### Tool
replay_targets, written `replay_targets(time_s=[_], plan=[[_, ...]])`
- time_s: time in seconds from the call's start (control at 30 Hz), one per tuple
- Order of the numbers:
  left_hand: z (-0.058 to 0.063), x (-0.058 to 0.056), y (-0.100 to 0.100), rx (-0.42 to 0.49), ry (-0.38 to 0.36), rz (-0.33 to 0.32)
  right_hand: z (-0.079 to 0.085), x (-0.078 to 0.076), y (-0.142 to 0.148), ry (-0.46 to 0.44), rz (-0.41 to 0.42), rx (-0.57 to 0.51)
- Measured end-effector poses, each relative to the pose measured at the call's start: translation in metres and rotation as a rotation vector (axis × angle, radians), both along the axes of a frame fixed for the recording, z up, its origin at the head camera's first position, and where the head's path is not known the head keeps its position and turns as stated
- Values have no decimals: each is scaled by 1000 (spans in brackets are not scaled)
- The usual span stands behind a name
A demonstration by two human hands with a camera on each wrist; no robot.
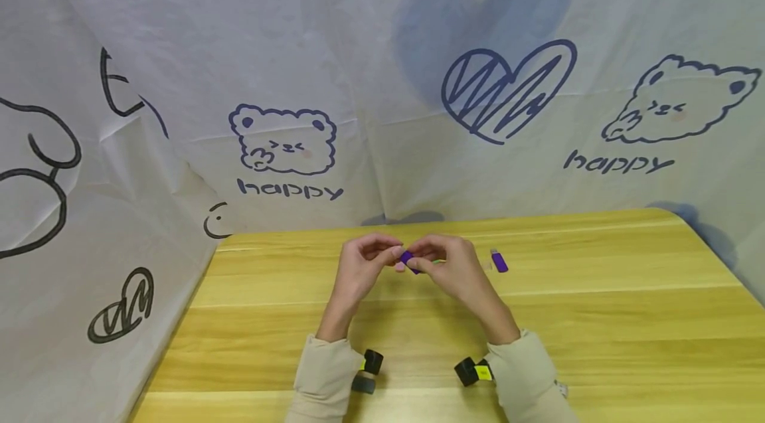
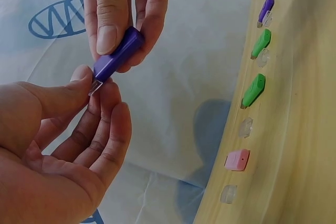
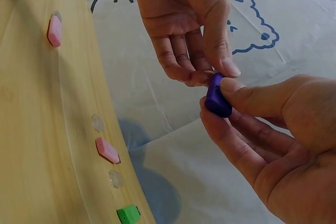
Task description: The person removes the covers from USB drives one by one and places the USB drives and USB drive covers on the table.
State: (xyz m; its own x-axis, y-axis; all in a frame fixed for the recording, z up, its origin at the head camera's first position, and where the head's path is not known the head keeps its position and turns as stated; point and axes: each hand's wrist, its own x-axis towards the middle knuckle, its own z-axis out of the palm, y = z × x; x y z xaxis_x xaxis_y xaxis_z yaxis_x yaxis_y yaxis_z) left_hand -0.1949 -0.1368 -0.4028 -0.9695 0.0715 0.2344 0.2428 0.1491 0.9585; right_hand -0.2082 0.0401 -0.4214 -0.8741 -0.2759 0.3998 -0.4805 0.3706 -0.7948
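While the right hand (image 1: 453, 265) curls its fingers round a purple stick (image 2: 118, 57), the left hand (image 1: 361, 267) pinches the stick's tip, green sticks (image 2: 253, 92) below it.

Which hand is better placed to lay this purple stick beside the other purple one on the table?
Probably the right hand: it holds the raised purple stick by the body, and the other purple stick lies on its side. The left hand pinches only the opposite end and is farther off.
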Motion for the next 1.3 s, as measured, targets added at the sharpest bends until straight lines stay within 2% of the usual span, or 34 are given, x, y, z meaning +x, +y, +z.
replay_targets(time_s=[0.6, 0.8, 1.03, 1.3], plan=[[4, 1, -3, 19, -40, 49, 3, 4, -6, -48, -28, 21], [5, 2, -1, 26, -54, 57, 3, 4, -6, -39, -32, 30], [7, 2, 4, 12, -45, 85, 5, 5, -3, -61, -57, 33], [9, 4, 6, 7, -54, 101, 6, 3, -2, -72, -48, 45]])
